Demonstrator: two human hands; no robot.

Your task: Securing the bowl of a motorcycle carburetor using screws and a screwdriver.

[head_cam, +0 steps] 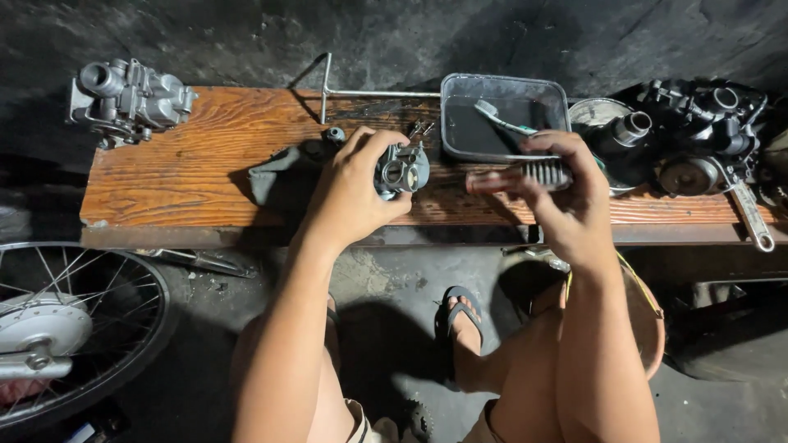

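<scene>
While the person sits low before a wooden plank (189, 176) laid across the dark floor, both bare hands work just above its near edge. The left hand (355, 190) is closed around a small grey metal engine part (402, 171), fingers curled over its top and thumb underneath, holding it just over the middle of the plank. The right hand (566, 197) grips a brush (519, 176) with a reddish handle and dark bristles, held level just to the right of the metal part, the two close but not clearly touching. Beyond the brush, a grey rectangular tray (460, 102) holds dark liquid, with a toothbrush (501, 121) lying in it. A dark rag (279, 176) lies on the plank under the left wrist. At the far left end sits another grey metal assembly (131, 97), well apart from the hands. At the right end, dark engine parts (698, 131) crowd together, and a wrench (751, 215) lies beside them. Near the lower left, a spoked wheel (70, 328) rests on the floor. A sandalled foot (461, 316) shows between the knees.
</scene>
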